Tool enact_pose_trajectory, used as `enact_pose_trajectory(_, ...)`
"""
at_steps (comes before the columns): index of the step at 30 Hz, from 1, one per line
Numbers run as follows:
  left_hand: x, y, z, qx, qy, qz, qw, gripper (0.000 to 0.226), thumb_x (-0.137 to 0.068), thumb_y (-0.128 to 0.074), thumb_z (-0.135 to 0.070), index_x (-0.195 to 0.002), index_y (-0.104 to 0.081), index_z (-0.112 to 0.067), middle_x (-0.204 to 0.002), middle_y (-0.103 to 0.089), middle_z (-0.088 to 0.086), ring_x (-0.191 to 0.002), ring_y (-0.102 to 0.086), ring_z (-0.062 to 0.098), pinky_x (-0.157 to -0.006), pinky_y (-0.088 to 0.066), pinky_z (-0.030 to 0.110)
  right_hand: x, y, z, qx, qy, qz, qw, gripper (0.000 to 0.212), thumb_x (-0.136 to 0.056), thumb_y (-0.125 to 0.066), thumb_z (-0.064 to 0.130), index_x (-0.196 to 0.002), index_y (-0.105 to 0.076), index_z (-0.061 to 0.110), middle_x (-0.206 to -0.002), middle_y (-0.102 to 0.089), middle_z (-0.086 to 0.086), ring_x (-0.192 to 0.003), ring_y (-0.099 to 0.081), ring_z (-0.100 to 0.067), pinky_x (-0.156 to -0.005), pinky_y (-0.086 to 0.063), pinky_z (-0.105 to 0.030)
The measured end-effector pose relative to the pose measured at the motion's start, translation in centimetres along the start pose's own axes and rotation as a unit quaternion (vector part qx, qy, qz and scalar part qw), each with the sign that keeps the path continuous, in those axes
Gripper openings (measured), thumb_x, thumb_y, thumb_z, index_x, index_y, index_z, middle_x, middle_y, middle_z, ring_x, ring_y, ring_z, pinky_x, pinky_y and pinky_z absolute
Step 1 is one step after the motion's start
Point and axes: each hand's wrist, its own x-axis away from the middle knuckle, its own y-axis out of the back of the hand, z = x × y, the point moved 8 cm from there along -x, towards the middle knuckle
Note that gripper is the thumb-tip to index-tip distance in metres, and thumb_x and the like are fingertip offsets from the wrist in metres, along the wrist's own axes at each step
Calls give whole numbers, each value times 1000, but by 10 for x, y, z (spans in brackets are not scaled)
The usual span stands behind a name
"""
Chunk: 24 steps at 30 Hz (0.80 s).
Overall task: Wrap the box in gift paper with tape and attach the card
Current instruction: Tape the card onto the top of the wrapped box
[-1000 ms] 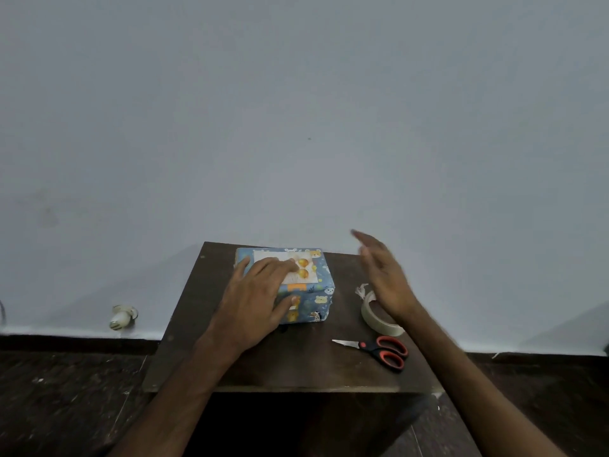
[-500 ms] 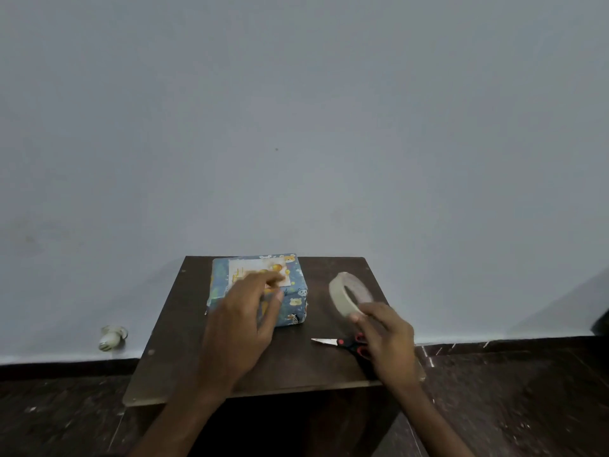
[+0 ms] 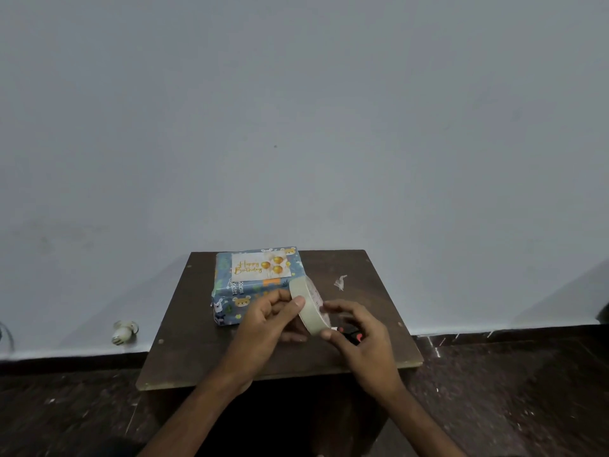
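Taping step: we are holding the tape roll (image 3: 309, 308) up over the table (image 3: 372, 311), just in front of the box (image 3: 253, 291); we are judging that the wrapping is done and that the card is now being fixed on.
Left hand (image 3: 267, 321): it is gripping the roll with the thumb pressing on the outer band; the other fingers are curling in beneath it.
Right hand (image 3: 362, 334): it is clamping the lower edge of the roll with the thumb, while the fingers are curling round the far side.
Next move: we are expecting to find the loose end of the tape, peel off a short strip, and cut or tear it; we are advising a short strip, so that it is not folding back on itself.
Box: it is sitting at the far left of the table, fully covered in blue gift paper (image 3: 227, 305) printed with bears; the folds are lying flat.
Card (image 3: 262, 267): it is lying flat on top of the box, white with gold lettering and balloons; we cannot tell whether any tape is holding it.
Scissors (image 3: 352, 335): they are lying on the table, mostly hidden under the right hand.
Scrap (image 3: 340, 282): a crumpled piece of tape is lying to the right of the box.
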Motion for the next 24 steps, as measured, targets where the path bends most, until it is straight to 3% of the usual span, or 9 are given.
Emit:
enact_pose_trajectory(4,-5,7,1,-41,-17,-5,999,15,-92,-66,-17,-94,-66,-2,-79,-70,18,-69,-64,24,-62,-59,29,-6,1,5,-23,22,-16,999,28,-88,-67,36,-114,-69,27,-116,-70,5,-107,-65,-19,-90,-53,-40)
enact_pose_trajectory(7,-7,3,6,-102,-32,26,994,20,-88,-70,-20,-84,-60,-3,-65,-56,8,-61,-55,21,-56,-54,29,-8,3,10,30,45,-27,998,21,-91,-71,22,-111,-70,28,-112,-70,12,-102,-66,-16,-84,-49,-27)
enact_pose_trajectory(13,-6,-3,11,-143,-39,52,988,16,-92,-70,-18,-90,-63,-4,-67,-61,3,-61,-59,18,-59,-55,35,-6,0,26,105,137,-30,985,18,-86,-75,17,-104,-73,18,-104,-69,17,-100,-65,-8,-82,-52,-22)
enact_pose_trajectory(19,-3,-3,8,-197,-60,52,977,30,-81,-73,-42,-87,-65,-14,-71,-64,11,-62,-60,20,-65,-55,49,-8,4,33,121,144,-41,981,6,-85,-76,14,-90,-73,16,-93,-69,16,-92,-64,-7,-75,-42,-10)
enact_pose_trajectory(22,-2,-1,9,-274,-78,50,957,29,-74,-69,-53,-80,-61,-26,-69,-64,0,-62,-59,16,-64,-53,44,-9,1,31,147,151,-5,978,8,-88,-73,10,-87,-68,17,-91,-65,15,-90,-60,-9,-71,-43,-13)
enact_pose_trajectory(24,-1,0,10,-363,-82,55,927,22,-76,-69,-48,-78,-57,-30,-68,-64,-10,-62,-58,5,-60,-48,31,-12,-1,26,182,149,44,971,13,-90,-69,10,-88,-63,21,-92,-61,16,-92,-57,-9,-75,-41,-18)
